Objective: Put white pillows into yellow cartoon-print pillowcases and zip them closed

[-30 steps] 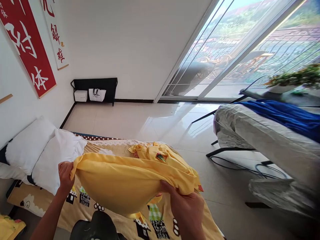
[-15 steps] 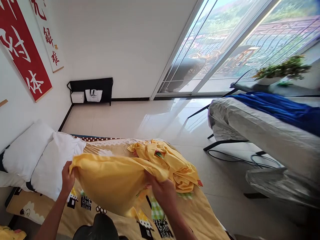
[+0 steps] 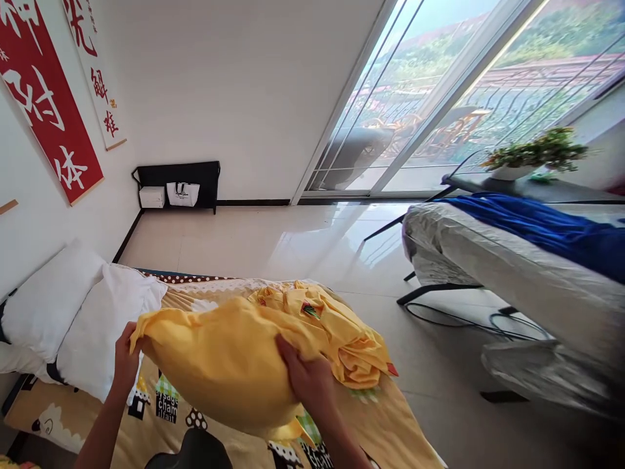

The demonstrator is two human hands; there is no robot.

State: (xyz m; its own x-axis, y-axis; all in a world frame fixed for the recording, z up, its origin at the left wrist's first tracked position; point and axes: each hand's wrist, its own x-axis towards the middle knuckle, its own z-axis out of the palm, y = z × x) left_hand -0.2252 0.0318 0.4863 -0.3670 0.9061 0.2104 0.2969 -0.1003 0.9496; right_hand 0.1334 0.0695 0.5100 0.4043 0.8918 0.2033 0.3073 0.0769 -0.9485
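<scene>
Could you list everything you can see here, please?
bed: one, tan print, lower left to centre
yellow cloth: one, yellow, above bed
fabric heap: one, yellow, on bed
pillows: at least two, white, bed's left end
hanging scrolls: at least two, red and white, upper left
shelf: one, black, far back
box: one, white, at shelf
bag: one, white, beside box
glass door: one, pale frame, upper right
potted plant: one, green, right
wrapped furniture: one, pale grey, right
blue cloth: one, blue, on wrapped furniture
cable: count unclear, dark, right
dark object: one, black, bottom edge, unidentified
left hand: one, bare, gripping cloth's left end
right hand: one, bare, gripping cloth's right side
</scene>
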